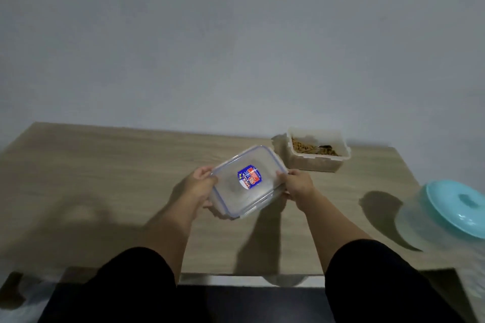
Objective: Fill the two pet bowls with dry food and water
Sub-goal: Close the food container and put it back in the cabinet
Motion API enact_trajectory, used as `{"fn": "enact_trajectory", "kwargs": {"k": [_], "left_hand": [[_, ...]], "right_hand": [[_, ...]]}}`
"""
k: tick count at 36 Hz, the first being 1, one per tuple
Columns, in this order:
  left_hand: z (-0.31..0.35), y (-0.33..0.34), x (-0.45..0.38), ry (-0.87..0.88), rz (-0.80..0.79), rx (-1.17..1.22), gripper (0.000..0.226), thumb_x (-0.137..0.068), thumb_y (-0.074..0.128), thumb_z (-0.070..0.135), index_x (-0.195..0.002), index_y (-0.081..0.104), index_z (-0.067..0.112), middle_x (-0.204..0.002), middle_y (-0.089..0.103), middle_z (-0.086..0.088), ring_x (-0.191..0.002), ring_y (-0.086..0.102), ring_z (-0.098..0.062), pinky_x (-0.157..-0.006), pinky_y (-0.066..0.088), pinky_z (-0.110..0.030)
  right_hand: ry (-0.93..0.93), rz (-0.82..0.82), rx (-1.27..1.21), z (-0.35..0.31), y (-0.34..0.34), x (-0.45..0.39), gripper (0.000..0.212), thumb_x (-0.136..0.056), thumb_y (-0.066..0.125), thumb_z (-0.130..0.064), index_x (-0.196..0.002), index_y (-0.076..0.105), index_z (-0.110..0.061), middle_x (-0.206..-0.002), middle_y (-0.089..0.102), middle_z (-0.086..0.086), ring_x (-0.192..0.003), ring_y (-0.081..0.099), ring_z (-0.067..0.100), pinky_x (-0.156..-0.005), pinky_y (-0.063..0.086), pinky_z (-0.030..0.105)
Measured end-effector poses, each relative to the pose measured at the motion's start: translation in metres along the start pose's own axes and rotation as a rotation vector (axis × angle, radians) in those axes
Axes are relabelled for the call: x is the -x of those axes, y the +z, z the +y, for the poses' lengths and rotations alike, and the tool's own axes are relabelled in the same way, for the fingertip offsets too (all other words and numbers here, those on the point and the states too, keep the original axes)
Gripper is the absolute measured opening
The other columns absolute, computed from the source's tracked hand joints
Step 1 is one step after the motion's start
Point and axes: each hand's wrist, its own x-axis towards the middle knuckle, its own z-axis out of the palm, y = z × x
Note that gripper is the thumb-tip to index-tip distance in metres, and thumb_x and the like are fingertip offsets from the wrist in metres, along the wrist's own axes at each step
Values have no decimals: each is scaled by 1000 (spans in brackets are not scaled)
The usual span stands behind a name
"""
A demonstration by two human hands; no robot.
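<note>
Evidently the food step is under way: both hands, left hand (200,186) and right hand (298,183), pinch the clear lid (248,181) by its short edges above the table (105,170). The open food container (316,151) sits at 1 o'clock, spoon inside; no pet bowls are visible. Next, I judge, the lid needs setting aside.

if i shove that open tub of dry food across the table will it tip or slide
The tub probably slides rather than tips: it looks low, wide and flat-bottomed on the smooth table. With no lid on, a hard shove might spill food. The spoon lying inside would likely rattle or shift.
</note>
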Motion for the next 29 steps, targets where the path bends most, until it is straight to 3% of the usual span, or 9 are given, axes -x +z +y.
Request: {"fn": "enact_trajectory", "kwargs": {"k": [4, 7, 11, 13, 17, 20, 22, 25, 29], "left_hand": [[25, 41, -6, 19, -50, 122, 31, -91, 55, 6, -117, 56, 22, -100, 60, 0, -78, 56, -16, -59, 39, -26], [42, 72, -6, -71, -120, 127, 7, -91, 55, 9, -94, 59, 15, -82, 59, -2, -66, 55, -13, -61, 42, -26], [56, 117, -4, -102, -233, 27, 23, -96, 48, 7, -74, 51, 15, -55, 61, 1, -43, 59, -7, -56, 44, -23], [62, 137, -7, -30, -211, 3, 27, -93, 51, -2, -71, 53, 14, -62, 62, -4, -33, 56, -1, -46, 48, -18], [69, 176, -20, 152, -74, -77, 16, -84, 60, -7, -85, 62, 9, -98, 61, -12, -76, 63, -20, -49, 52, -18], [73, 198, -30, 195, 21, -141, 44, -80, 68, 3, -124, 59, 6, -120, 64, -9, -107, 63, -24, -90, 53, -32], [75, 205, -34, 195, 56, -171, 51, -81, 68, 5, -130, 54, 4, -130, 61, -10, -115, 61, -25, -100, 48, -35], [76, 218, -39, 204, 101, -221, 52, -84, 68, 8, -133, 52, 3, -136, 57, -11, -120, 58, -25, -100, 44, -31], [74, 227, -48, 207, 169, -278, 54, -84, 68, 14, -136, 52, 7, -138, 56, -9, -123, 56, -25, -100, 42, -28]], "right_hand": [[5, 46, -210, -9, -37, -1, 15, -92, 61, -16, -102, 52, -9, -93, 57, 10, -85, 56, 25, -64, 53, 35], [-16, 93, -327, -13, -69, -5, 11, -93, 58, -14, -99, 50, -11, -100, 57, 11, -85, 55, 24, -67, 50, 33], [2, 178, -432, -13, -104, -14, 19, -92, 59, -13, -82, 44, -18, -98, 57, 9, -85, 56, 24, -74, 51, 37], [4, 219, -451, -12, -117, -22, 17, -92, 61, -16, -85, 46, -18, -102, 57, 10, -86, 57, 24, -70, 52, 35], [-12, 295, -420, -14, -140, -43, 24, -90, 63, -21, -104, 46, -11, -105, 56, 12, -78, 54, 25, -65, 50, 35], [-33, 307, -388, -18, -151, -62, 26, -90, 63, -23, -106, 45, -11, -91, 54, 8, -64, 49, 20, -56, 46, 31], [-38, 310, -354, -20, -154, -73, 25, -89, 64, -26, -99, 46, -12, -88, 55, 7, -66, 54, 23, -60, 50, 34], [-45, 327, -233, -17, -158, -92, 26, -82, 67, -35, -81, 45, -21, -93, 61, 8, -87, 62, 31, -85, 55, 48], [-50, 325, -150, -13, -161, -107, 32, -82, 68, -36, -74, 43, -19, -81, 58, 3, -79, 56, 26, -84, 54, 45]]}}
